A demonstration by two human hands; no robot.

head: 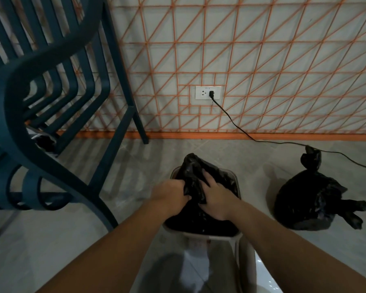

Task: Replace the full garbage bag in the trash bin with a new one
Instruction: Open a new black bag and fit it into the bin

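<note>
Pale plastic trash bin (232, 236) sits on the floor right below the camera, and the new bag (194, 172), black and crinkly, is already partly down in it. The plastic looks dark and slack across the near rim, but a big bunched wad sticks up over the far rim and isn't spread out yet.

Both hands are at the middle of the bin mouth, close together with one fold of bag between them. The left hand (171, 193) is curled tight into a fist on that fold. The right hand (216, 199) has its fingers laid fairly straight over the plastic with the thumb tucked under the fold; honestly can't tell if it's pinching or just pressing.

My take on the step: find the actual open edge of the bag before pushing anything down. Pull the hands apart toward the left and right rims, then fold the edge over the outside all the way round, doing the far rim last since that's where the wad is. Push the bottom in after, so trapped air doesn't balloon it back up.

Further out, right of the bin and well apart from it, the full bag (311, 199) is tied and lying on the floor. A dark blue chair (15, 102) stands at the left. A black cord (237, 125) runs from the wall outlet (203, 92) down behind the full bag.
</note>
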